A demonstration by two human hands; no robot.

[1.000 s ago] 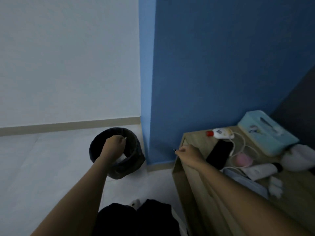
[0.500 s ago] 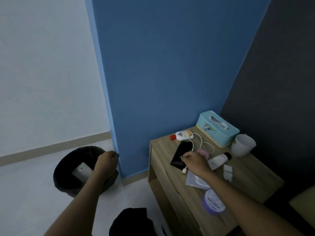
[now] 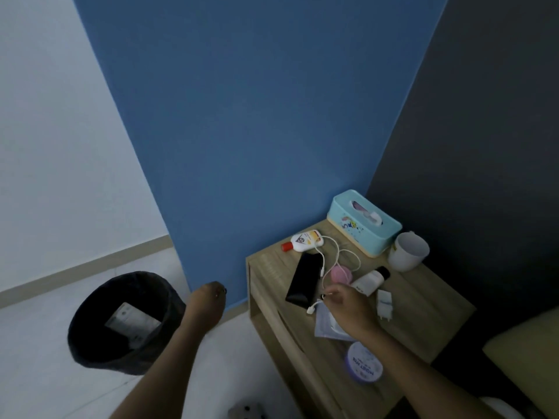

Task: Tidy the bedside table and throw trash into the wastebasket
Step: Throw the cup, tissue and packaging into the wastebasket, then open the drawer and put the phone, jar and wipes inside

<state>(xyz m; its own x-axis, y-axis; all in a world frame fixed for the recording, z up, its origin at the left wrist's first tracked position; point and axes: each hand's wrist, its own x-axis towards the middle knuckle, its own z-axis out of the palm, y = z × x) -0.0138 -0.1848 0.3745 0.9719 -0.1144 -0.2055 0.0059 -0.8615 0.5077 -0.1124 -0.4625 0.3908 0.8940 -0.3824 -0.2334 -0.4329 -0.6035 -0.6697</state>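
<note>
Dim room, head view. Wastebasket (image 3: 121, 322) on the floor left of the desk (image 3: 423, 303); one pale flat packet (image 3: 131, 323) lies inside it.

Our left hand (image 3: 208, 300) hangs between basket and desk, curled into a loose fist; nothing shows in it, though we cannot tell for certain.

Our right hand (image 3: 344, 306) hovers over the desk's middle, thumb and forefinger pinched narrow at the white cable (image 3: 329, 258) near its plug end; whether the grip has actually closed on the cord we cannot tell.

Also on the desk: black phone (image 3: 304, 279), lotion bottle (image 3: 305, 241), pink disc (image 3: 341, 273), small tube (image 3: 370, 281), white charger (image 3: 384, 305), clear sachet (image 3: 325, 325) under our wrist, purple jar (image 3: 364, 365), tissue box (image 3: 364, 226), white cup (image 3: 408, 251).

Our reading: sorting stage, one piece binned, most clutter untouched. Next move likely gathers the cable, lifting slowly so its loops clear the phone and disc.
</note>
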